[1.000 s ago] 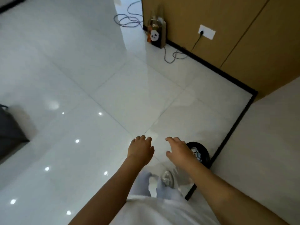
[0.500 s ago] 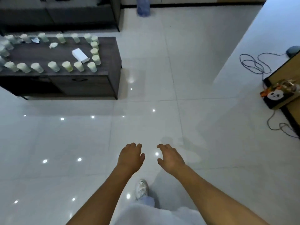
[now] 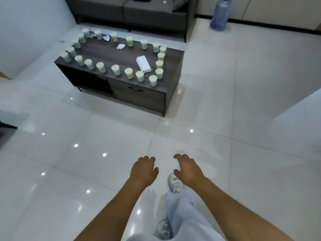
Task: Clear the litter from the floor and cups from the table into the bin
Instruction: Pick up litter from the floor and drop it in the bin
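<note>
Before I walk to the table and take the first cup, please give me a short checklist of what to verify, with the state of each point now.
1. Left hand free: ok, holds nothing.
2. Right hand free: ok, fingers relaxed, empty.
3. Floor path to the table: ok, bare tiles ahead.
4. Cups upright, reachable along the table edge: ok.
5. Cups empty or filled: cannot tell.
6. Bin location: not ok, not in view now.

Counter was dark grey woodgrain; cups pale green; box white; floor glossy white tile.
</note>
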Motion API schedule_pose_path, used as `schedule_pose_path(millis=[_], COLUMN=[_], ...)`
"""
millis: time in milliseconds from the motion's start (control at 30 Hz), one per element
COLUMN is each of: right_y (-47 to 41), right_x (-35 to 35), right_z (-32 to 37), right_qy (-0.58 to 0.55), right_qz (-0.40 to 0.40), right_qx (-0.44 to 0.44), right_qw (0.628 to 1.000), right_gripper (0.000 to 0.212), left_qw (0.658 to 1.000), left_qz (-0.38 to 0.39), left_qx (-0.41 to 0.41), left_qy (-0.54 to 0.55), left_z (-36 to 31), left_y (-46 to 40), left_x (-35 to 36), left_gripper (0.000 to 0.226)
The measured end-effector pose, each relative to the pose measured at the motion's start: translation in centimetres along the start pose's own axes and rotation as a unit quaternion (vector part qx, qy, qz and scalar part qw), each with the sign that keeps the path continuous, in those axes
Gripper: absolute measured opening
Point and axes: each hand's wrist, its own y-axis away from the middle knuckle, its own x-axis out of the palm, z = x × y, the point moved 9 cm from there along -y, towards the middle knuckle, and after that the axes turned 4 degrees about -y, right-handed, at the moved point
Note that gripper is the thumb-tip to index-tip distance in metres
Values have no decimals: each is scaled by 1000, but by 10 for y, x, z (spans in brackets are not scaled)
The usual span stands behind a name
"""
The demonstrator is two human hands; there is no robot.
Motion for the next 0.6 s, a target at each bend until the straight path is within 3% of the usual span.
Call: schedule_pose_path(millis=[300, 600], right_y=[-145, -283], right_x=[-72, -44], right_z=[60, 245], right_qy=[57, 134], right_qz=[46, 116], right_qx=[-51, -154], right_qw=[996, 972], right_gripper=[56, 55], left_qw=[992, 965], left_qz=[-33, -54], left_qx=[-92, -209], left_qy=[75, 150], left_z=[62, 237], left_y=[-96, -147], left_x=[-82, -139], left_gripper=[44, 45])
